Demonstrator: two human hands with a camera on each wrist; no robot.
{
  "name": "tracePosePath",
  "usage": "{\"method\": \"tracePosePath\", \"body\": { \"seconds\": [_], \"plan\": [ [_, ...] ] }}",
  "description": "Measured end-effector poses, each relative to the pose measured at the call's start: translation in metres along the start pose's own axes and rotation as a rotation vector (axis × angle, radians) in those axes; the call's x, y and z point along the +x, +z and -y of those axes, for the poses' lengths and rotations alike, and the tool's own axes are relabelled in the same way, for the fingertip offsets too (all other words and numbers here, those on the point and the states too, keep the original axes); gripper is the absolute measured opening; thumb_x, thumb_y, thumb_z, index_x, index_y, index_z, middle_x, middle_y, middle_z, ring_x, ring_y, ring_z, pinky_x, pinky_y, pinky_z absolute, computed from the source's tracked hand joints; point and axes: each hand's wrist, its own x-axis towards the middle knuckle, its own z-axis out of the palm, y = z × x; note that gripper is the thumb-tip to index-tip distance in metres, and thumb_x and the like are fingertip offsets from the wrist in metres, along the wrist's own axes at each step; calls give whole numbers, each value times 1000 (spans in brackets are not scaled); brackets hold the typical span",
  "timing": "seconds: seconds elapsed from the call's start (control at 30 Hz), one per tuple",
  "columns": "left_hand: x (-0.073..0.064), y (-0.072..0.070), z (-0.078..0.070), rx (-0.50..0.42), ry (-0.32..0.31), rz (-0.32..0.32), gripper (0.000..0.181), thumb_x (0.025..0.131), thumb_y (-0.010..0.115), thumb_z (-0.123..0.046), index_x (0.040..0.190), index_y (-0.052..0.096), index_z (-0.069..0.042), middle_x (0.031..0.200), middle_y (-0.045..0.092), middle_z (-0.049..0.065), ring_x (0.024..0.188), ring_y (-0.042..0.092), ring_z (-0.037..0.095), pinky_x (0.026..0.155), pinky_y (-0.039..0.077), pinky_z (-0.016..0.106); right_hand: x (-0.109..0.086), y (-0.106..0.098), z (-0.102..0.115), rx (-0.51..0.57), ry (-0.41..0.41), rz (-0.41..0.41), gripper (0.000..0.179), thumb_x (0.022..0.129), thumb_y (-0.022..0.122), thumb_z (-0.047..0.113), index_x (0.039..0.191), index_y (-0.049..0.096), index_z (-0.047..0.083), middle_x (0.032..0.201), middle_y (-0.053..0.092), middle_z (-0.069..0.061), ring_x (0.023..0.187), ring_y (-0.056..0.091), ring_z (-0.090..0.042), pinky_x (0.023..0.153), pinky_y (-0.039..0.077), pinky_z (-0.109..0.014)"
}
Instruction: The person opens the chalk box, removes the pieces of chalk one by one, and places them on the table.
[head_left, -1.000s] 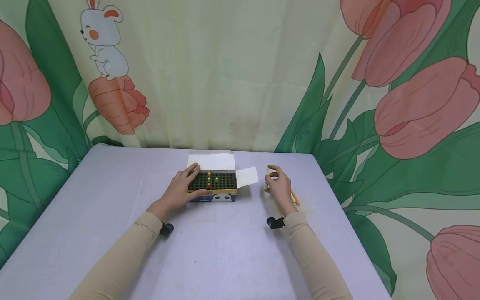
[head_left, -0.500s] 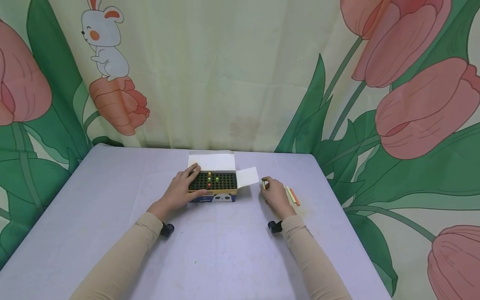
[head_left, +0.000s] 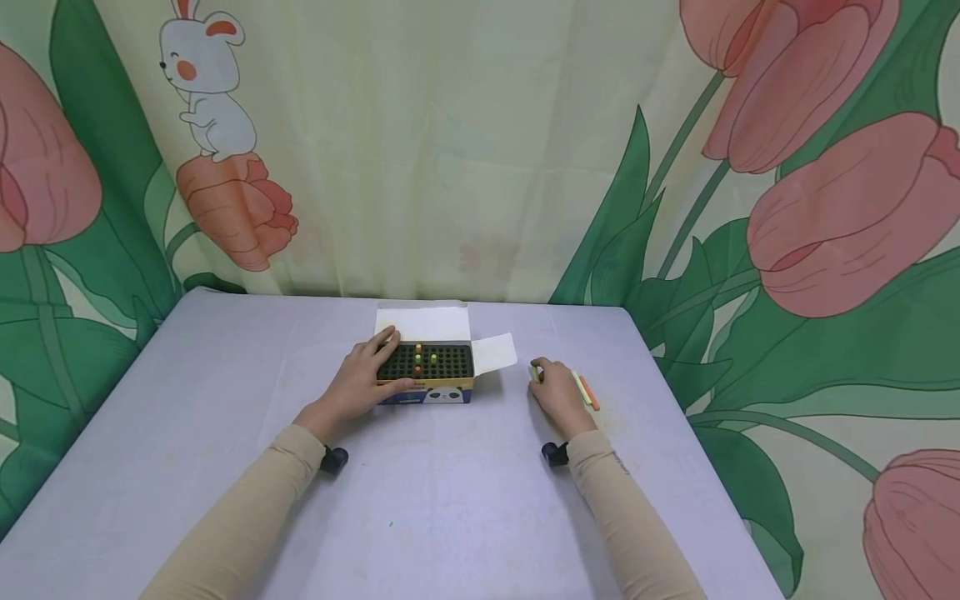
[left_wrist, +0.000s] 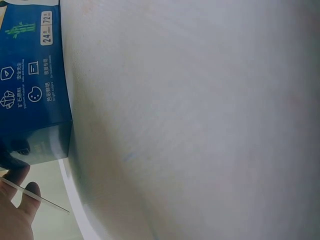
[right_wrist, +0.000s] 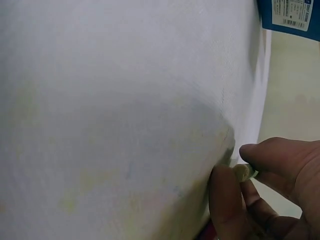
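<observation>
An open blue and yellow chalk box (head_left: 442, 396) stands on the table, its dark tray of holes (head_left: 453, 367) facing up and several coloured chalk tops showing. My left hand (head_left: 358, 375) grips its left end, thumb along the front and fingers over the far side. The left wrist view has the box's printed blue side. To the right of the box, my right hand (head_left: 558, 392) pinches a pale yellow-green chalk stick (right_wrist: 243, 173) between thumb and fingers, low over the tablecloth. Beside that hand lie a yellow chalk stick (head_left: 581, 388) and an orange one (head_left: 590, 393).
White box flaps (head_left: 495, 353) stick out at the right and rear of the box. A pale cloth covers the table (head_left: 442, 500); behind it hangs a printed curtain (head_left: 465, 167). Each wrist carries a small black camera (head_left: 555, 454).
My right hand has lowered the chalk stick toward the table, moving left and then slightly back right. My left hand and the box have stayed in place.
</observation>
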Motion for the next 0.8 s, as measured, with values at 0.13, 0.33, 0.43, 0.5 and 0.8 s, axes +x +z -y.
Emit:
{"method": "tracePosePath", "body": {
  "seconds": [0.13, 0.33, 0.43, 0.5, 0.8],
  "plan": [
    [1, 0, 0, -3, -1, -5, 99, 93, 66, -65, 167, 22, -15, 174, 14, 6, 148, 31, 45, 117, 29, 68, 0, -3, -3, -11, -9, -15, 39, 94, 68, 9, 133, 67, 3, 104, 68, -17, 90, 64, -28, 77, 56, -43],
    [0, 2, 2, 11, 12, -9, 101, 92, 64, -68, 166, 22, -14, 174, 16, 7, 147, 32, 47, 115, 31, 69, 0, 0, -10, 16, 31, -24, 37, 97, 61, 3, 133, 67, 4, 110, 65, -20, 96, 64, -30, 82, 56, -44],
    [0, 3, 2, 14, 18, -14, 101, 92, 64, -68, 166, 23, -13, 174, 16, 9, 147, 33, 47, 114, 31, 69, 0, 2, -13, 45, 58, -32, 36, 98, 56, 1, 132, 68, 3, 118, 60, -25, 103, 64, -35, 88, 56, -46],
    [0, 2, 2, 9, 14, -13, 101, 92, 64, -68, 166, 22, -14, 174, 16, 8, 147, 33, 47, 115, 31, 69, 1, 3, -15, 57, 68, -32, 34, 98, 54, 0, 130, 68, 2, 123, 56, -27, 109, 63, -38, 93, 55, -48],
    [2, 2, 3, 7, 0, 5, 99, 93, 63, -68, 167, 20, -17, 174, 14, 6, 147, 34, 44, 115, 32, 67, 1, 1, -19, 86, 63, -43, 24, 96, 53, -3, 110, 71, 1, 121, 55, -26, 111, 61, -39, 98, 52, -48]
  ]
}}
